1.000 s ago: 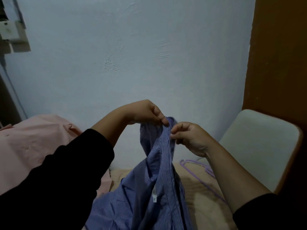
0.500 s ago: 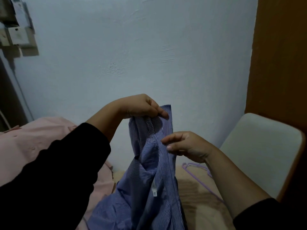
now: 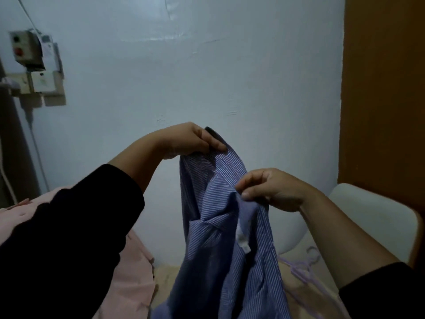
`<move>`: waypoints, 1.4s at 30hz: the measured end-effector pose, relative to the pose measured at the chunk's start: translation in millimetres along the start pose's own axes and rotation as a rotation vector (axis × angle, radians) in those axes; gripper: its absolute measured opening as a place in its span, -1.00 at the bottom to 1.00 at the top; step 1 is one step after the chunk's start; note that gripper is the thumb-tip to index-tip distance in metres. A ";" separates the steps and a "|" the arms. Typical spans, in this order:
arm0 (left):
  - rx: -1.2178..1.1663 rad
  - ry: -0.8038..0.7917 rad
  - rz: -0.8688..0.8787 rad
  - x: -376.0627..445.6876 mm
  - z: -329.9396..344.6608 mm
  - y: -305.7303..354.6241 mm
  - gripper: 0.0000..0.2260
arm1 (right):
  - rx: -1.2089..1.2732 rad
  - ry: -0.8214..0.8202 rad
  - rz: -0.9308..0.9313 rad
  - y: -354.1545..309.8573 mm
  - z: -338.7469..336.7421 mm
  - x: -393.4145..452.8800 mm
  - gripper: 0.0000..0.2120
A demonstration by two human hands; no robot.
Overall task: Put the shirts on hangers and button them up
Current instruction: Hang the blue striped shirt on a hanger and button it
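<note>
A blue striped shirt (image 3: 220,245) hangs in mid-air before me, its lower part trailing onto the beige surface below. My left hand (image 3: 190,141) grips the shirt's top edge, held high. Lower and to the right, my right hand (image 3: 269,189) pinches a fold of the same shirt between thumb and fingers. A white label (image 3: 242,240) shows inside the shirt. A purple hanger (image 3: 303,268) lies on the surface at the lower right, partly hidden by my right arm. A pink shirt (image 3: 135,279) lies at the left.
A pale blue wall (image 3: 207,77) stands close ahead, with an electrical box and switches (image 3: 34,65) at the upper left. A white chair (image 3: 372,217) stands at the right, against a brown panel (image 3: 386,88).
My left hand has lifted the shirt's top edge higher. My right hand has slid down and away from the left, and now pinches a lower fold, spreading the fabric.
</note>
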State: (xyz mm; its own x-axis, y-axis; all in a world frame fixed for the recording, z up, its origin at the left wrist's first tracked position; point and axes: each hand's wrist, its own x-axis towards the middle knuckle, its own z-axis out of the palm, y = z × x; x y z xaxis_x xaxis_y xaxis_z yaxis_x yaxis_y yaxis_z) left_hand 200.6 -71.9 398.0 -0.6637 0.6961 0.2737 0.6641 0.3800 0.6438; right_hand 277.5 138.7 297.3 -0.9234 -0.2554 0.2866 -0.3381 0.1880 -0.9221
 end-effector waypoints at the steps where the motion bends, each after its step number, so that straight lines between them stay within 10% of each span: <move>1: 0.017 0.042 0.005 0.4 -6.7 4.4 -0.62 | -0.045 -0.021 0.016 1.8 -1.7 -1.1 -0.70; 15: 0.029 0.274 0.003 -20.7 -45.0 -21.2 -0.69 | -0.206 0.278 -0.029 -17.5 -42.4 -11.0 -0.76; 22: -0.086 0.524 0.081 -28.8 -51.5 -7.5 -0.51 | -0.547 0.162 0.077 -27.2 -47.0 -23.8 -0.69; 29: -0.081 0.618 0.072 -44.7 -48.9 0.0 -0.68 | -0.585 0.486 0.074 -19.4 -56.9 -31.9 -0.69; 42: -0.172 0.541 0.089 -79.2 -55.2 7.4 -0.62 | -0.379 0.481 0.074 -22.6 -43.9 -53.1 -0.72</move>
State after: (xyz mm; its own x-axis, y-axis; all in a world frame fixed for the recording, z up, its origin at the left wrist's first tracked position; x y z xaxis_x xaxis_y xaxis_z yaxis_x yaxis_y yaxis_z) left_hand 239.0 -157.8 420.5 -0.7195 0.2926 0.6298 0.6900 0.1984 0.6961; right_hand 326.2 189.6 314.3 -0.8954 0.2117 0.3917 -0.2290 0.5354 -0.8130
